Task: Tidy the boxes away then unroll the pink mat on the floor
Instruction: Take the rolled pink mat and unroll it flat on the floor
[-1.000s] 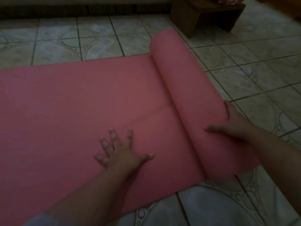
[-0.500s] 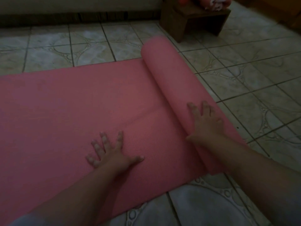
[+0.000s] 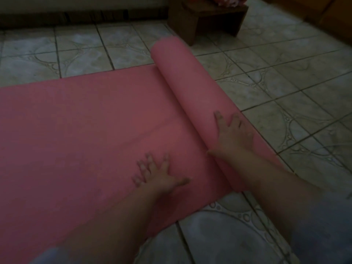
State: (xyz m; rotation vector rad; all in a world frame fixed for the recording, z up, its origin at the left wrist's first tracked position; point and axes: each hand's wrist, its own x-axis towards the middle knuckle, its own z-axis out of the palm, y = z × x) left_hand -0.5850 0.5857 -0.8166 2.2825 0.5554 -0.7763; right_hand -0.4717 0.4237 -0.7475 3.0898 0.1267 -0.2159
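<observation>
The pink mat (image 3: 80, 126) lies partly unrolled on the tiled floor, its flat part spreading to the left. Its rolled part (image 3: 188, 82) runs diagonally from the upper middle down to the right. My left hand (image 3: 156, 174) presses flat on the unrolled surface with its fingers spread, just left of the roll. My right hand (image 3: 232, 134) rests palm down on top of the roll near its closer end, fingers apart. No boxes are in view.
A low dark wooden stool (image 3: 207, 18) stands on the floor just beyond the far end of the roll, with something pink and white on top. A dark wooden skirting (image 3: 82, 16) runs along the back. Patterned floor tiles (image 3: 285, 88) stretch to the right.
My right hand moved from gripping the far side of the roll to lying flat on top of it. My left hand slid a little toward the roll. The camera view shifted.
</observation>
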